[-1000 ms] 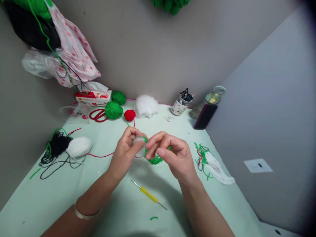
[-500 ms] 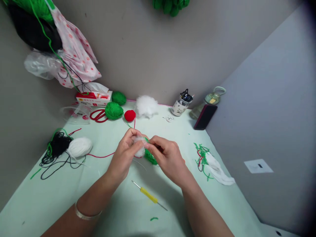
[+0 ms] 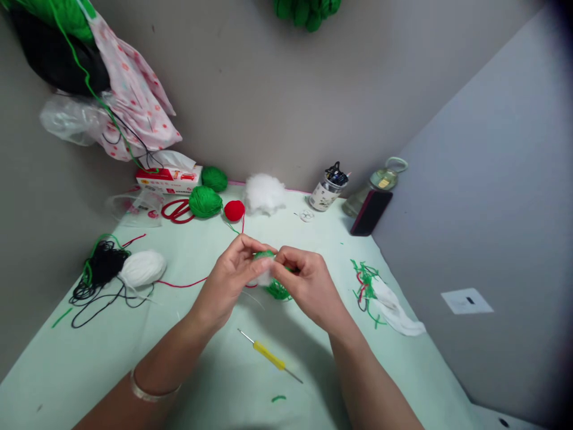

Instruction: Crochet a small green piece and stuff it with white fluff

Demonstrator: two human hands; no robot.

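My left hand [image 3: 226,278] is closed round a small green yarn piece [image 3: 265,254] with white stuffing [image 3: 264,278] at it, between thumb and fingers. My right hand [image 3: 308,283] pinches at the right side of the same white stuffing, fingertips pressed together. How much of the green piece lies behind the fingers is hidden. Loose green yarn [image 3: 278,291] shows just below, between the hands. A crochet hook with a yellow handle [image 3: 268,355] lies on the table nearer to me.
White yarn [image 3: 143,268] and tangled black yarn [image 3: 105,263] lie left. Along the back are red scissors [image 3: 177,211], green yarn balls [image 3: 205,202], a red ball [image 3: 234,210], white fluff [image 3: 264,192], a pen cup [image 3: 326,192] and a phone [image 3: 371,212]. Green scraps [image 3: 367,278] lie right.
The held piece has turned, so more green shows at its top. My right hand has shifted slightly and its fingers have curled closer over the white stuffing.
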